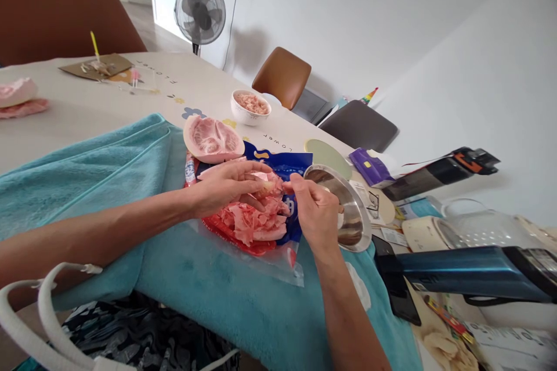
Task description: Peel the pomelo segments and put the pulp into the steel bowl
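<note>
My left hand (230, 188) holds a pinkish pomelo segment (270, 184) with the fingers curled beside it. The fingers of my right hand (317, 208) are closed in a pinch at the segment's right end; the exact bit between them is too small to make out. Below both hands, torn pink pomelo peel and membrane (252, 223) lie heaped on a red and blue plastic bag (296, 159). A hollowed pomelo rind (214, 138) rests at the heap's far left edge. Close to my right hand stands a shiny metal bowl (354, 208).
A white bowl of pulp (250, 108) stands farther back. A teal towel (174, 278) lies beneath the bag. At right are a phone (395, 284), a blue bottle (465, 272), a black bottle (435, 177) and a purple pack (369, 167). More rind (20, 95) sits far left.
</note>
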Demonstrator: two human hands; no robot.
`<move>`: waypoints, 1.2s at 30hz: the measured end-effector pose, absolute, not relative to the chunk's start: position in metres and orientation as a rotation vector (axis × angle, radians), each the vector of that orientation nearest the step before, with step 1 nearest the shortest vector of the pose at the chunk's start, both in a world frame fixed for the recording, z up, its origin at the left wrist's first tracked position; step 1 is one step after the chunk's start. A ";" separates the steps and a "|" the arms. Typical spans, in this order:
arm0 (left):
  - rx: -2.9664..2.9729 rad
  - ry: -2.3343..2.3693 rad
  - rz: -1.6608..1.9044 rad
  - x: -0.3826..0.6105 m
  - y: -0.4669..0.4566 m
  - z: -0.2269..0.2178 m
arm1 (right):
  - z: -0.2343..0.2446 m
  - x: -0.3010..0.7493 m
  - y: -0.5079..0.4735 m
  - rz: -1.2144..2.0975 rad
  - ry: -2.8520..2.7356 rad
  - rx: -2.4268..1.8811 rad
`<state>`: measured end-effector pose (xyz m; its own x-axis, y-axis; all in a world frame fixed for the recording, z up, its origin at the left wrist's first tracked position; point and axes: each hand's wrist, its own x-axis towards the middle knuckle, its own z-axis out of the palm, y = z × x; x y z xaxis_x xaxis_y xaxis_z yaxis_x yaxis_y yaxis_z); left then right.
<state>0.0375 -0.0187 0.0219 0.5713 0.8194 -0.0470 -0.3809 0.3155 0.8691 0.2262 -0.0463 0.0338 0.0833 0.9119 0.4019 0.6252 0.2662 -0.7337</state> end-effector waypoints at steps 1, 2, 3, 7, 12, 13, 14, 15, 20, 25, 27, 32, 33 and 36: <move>0.977 0.549 0.834 0.038 -0.019 0.021 | 0.034 0.226 -0.048 0.428 -1.638 -1.424; 0.998 0.554 0.821 0.038 -0.019 0.020 | 0.035 0.226 -0.049 0.482 -1.648 -1.400; 1.011 0.558 0.808 0.038 -0.019 0.019 | 0.034 0.225 -0.050 0.551 -1.655 -1.378; 1.063 0.562 0.773 0.038 -0.019 0.016 | 0.033 0.221 -0.054 0.752 -1.659 -1.375; 1.035 0.534 0.758 0.036 -0.017 0.018 | 0.033 0.221 -0.056 0.898 -1.411 -1.367; 0.987 0.508 0.757 0.036 -0.016 0.019 | 0.033 0.221 -0.056 0.961 -1.352 -1.355; 0.934 0.473 0.752 0.035 -0.015 0.019 | 0.033 0.222 -0.056 1.023 -1.302 -1.337; 0.882 0.438 0.741 0.035 -0.014 0.019 | 0.033 0.223 -0.056 1.077 -1.260 -1.315; 0.777 0.406 0.702 0.033 -0.010 0.015 | 0.035 0.225 -0.056 1.235 -1.015 -1.204; 0.798 0.499 0.727 0.036 -0.010 0.010 | 0.034 0.225 -0.057 1.388 -0.860 -1.130; 0.793 0.490 0.723 0.038 -0.008 0.010 | 0.033 0.226 -0.058 1.430 -0.824 -1.098; 0.885 0.493 0.566 0.048 0.007 0.027 | 0.041 0.242 -0.060 1.334 -0.809 -1.066; 0.933 0.510 0.526 0.053 0.012 0.033 | 0.044 0.248 -0.059 1.278 -0.815 -1.063; 1.099 0.504 0.438 0.075 0.031 0.051 | 0.051 0.272 -0.058 1.081 -0.802 -1.065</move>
